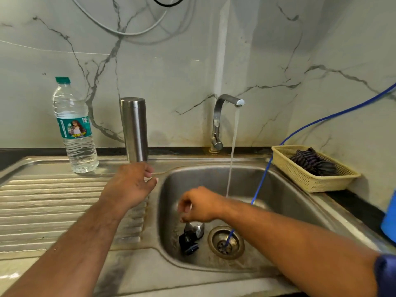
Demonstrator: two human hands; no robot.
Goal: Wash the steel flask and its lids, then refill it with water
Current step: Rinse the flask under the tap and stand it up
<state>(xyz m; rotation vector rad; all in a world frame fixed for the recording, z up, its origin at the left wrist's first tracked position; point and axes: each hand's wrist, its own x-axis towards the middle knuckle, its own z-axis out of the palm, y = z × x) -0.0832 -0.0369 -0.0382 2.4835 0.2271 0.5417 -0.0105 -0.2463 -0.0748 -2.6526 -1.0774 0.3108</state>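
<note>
The steel flask [134, 129] stands upright on the back rim of the sink, beside the basin's left corner. My left hand [130, 185] hovers just in front of its base with relaxed, spread fingers, not gripping it. On the basin floor lie a black inner lid [187, 243] and a steel cap [196, 229], touching each other, left of the drain [226, 242]. My right hand [199, 205] is blurred, hanging directly above them with loosely curled fingers and nothing visibly in them. Water runs from the tap [227, 106] into the basin, behind my right wrist.
A plastic water bottle [74, 127] with a green cap stands left of the flask on the ribbed draining board [53, 200]. A blue hose [263, 174] runs down into the drain. A yellow basket [308, 181] holding a dark cloth sits at the right. A blue object [390, 219] is at the right edge.
</note>
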